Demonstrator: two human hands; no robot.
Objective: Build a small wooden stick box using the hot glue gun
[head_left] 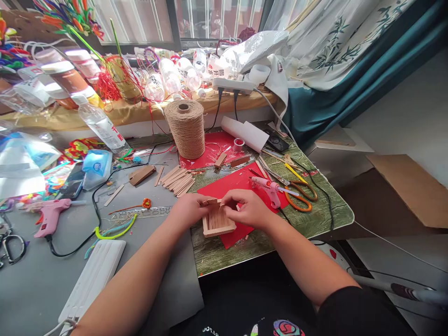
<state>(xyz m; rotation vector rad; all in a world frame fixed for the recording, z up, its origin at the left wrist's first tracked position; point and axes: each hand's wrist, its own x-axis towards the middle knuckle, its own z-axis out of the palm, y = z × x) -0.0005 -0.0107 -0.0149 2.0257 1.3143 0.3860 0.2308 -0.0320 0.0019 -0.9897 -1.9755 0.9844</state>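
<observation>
Cluttered table [315, 219] by a sunlit window [140, 18]. Flat on red paper [231, 186], a wooden slat panel [217, 224], slats pointing away. Left hand [189, 210] and right hand [249, 210] curled, pinching a crosswise strip [211, 201] at its far edge.

My surface [315, 219] has a mottled green top. A red paper sheet [231, 186] lies flat on it, with my slatted wooden panel [217, 223] on its near edge. Loose wooden sticks [178, 179] lie left of the sheet, a twine spool [185, 128] stands behind it, and orange-handled scissors [299, 198] lie to its right.
</observation>
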